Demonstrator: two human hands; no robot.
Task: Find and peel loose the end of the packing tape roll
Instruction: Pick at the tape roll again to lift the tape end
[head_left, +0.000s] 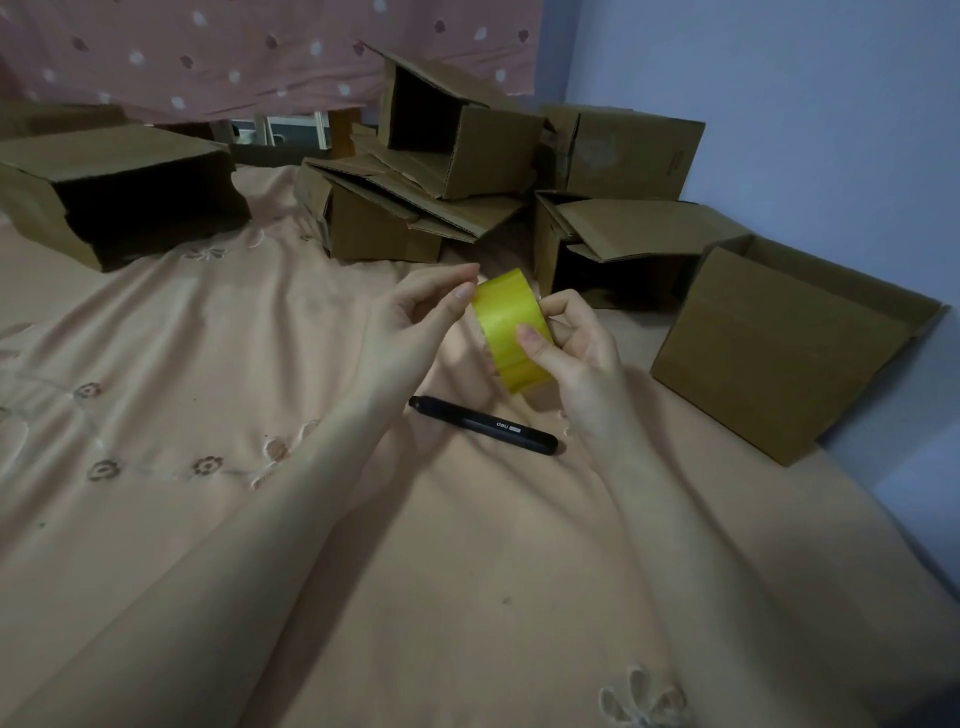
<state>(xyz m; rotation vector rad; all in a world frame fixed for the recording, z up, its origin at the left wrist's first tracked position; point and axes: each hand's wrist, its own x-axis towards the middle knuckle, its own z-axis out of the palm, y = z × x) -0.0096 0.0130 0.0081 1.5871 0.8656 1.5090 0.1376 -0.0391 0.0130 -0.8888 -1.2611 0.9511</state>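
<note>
A yellow roll of packing tape (506, 325) is held up above the bed, its outer band facing me. My right hand (576, 353) grips it from the right, thumb pressed on the band and fingers behind. My left hand (415, 325) touches the roll's upper left edge with thumb and forefinger tips pinched there. I cannot make out a loose tape end; the roll's far side is hidden.
A black marker pen (483, 425) lies on the peach bedsheet (260, 364) just below the hands. Several brown cardboard boxes stand around: one at the right (779, 353), a pile behind (441, 171), one at the left (114, 192). A wall (831, 78) bounds the right side.
</note>
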